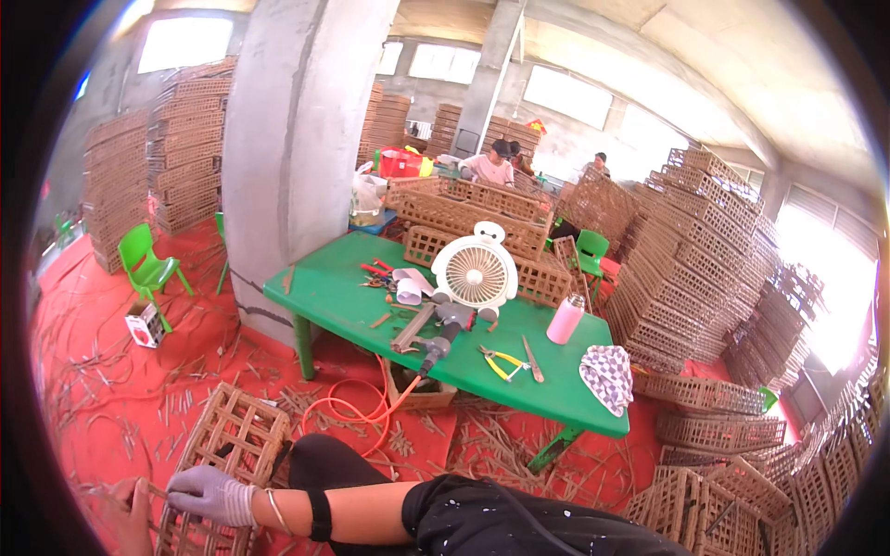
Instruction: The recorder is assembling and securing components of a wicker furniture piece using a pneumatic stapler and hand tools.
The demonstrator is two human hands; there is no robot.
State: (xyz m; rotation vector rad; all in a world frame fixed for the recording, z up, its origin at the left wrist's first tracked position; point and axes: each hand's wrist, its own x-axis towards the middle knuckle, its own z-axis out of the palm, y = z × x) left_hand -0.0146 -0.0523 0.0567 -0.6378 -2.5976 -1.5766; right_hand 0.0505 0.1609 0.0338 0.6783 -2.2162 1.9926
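Observation:
A woven cane crate stands on the red floor at the lower left. My right hand, in a pale glove with a black wristband behind it, reaches across from the right and grips the crate's near top edge. My left hand is at the dark lower-left rim, just left of the crate. Its fingers are curled around a thin cane strip that runs toward the gloved hand. My dark-clothed knee rests against the crate's right side.
A green table ahead bears a white fan, an air nailer with orange hose, yellow pliers, a pink bottle and a checked cloth. A concrete pillar, green chairs, crate stacks, cane offcuts and two seated people surround it.

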